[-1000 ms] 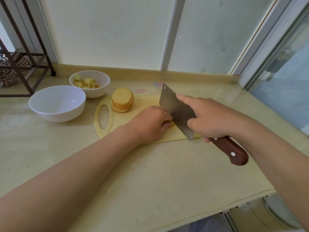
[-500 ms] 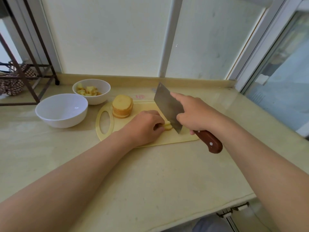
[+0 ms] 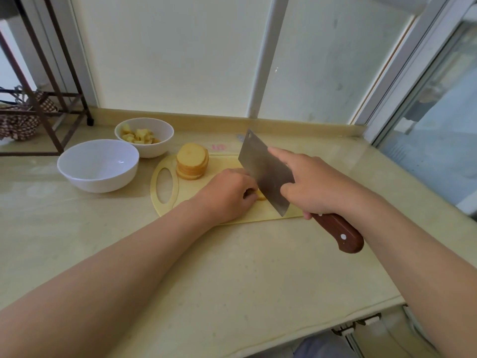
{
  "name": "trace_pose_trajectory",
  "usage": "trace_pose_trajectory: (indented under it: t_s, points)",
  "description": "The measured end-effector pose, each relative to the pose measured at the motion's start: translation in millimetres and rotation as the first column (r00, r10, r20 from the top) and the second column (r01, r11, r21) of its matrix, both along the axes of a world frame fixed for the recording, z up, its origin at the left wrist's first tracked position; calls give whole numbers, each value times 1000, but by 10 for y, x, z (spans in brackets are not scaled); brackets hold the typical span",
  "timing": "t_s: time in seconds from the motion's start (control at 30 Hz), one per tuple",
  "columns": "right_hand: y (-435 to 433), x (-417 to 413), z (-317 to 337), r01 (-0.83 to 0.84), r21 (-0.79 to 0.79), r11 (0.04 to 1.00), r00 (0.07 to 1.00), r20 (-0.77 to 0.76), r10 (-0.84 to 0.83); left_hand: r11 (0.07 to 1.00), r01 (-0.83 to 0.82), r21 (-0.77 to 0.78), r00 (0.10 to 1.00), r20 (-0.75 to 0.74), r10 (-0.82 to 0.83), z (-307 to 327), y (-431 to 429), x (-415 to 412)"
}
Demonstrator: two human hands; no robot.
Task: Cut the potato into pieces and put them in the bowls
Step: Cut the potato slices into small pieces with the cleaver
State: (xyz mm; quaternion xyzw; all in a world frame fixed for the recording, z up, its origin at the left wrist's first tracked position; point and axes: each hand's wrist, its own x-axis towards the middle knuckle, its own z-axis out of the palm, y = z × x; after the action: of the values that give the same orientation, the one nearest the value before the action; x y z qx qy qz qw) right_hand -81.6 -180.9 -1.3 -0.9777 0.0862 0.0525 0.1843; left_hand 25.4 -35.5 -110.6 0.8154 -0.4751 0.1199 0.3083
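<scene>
Though illegible, pink marking (image 3: 219, 146) near potato slices (image 3: 192, 161)

A dull brushed steel blade and a glossy red-brown wooden handle with a metal rivet are shown on the cleaver (image 3: 263, 174). The near bowl (image 3: 98, 166) and the far bowl (image 3: 154, 130) are finished in glossy white glaze. The cutting board (image 3: 188, 189) appears as smooth matt plastic, the table (image 3: 232, 267) as polished stone. Matt cut faces are seen on the potato slices (image 3: 192, 161) and the potato piece (image 3: 261, 197).

The cleaver (image 3: 263, 171) in the right hand (image 3: 317, 187) edges slightly closer to the left hand (image 3: 227, 195), along the potato piece (image 3: 260, 197).
</scene>
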Motion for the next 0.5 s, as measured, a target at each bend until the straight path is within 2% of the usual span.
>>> trace_pose_trajectory:
  t_s: [0.33,0.5]
  points:
    - [143,-83,-59,-29,-161,987,993,-117,11,1000,-9,-20,1000,-8,9,14,-20,-7]
    - [178,278,-120,10,-63,998,999,-49,-13,1000,9,-24,1000,3,-9,10,-12,-4]
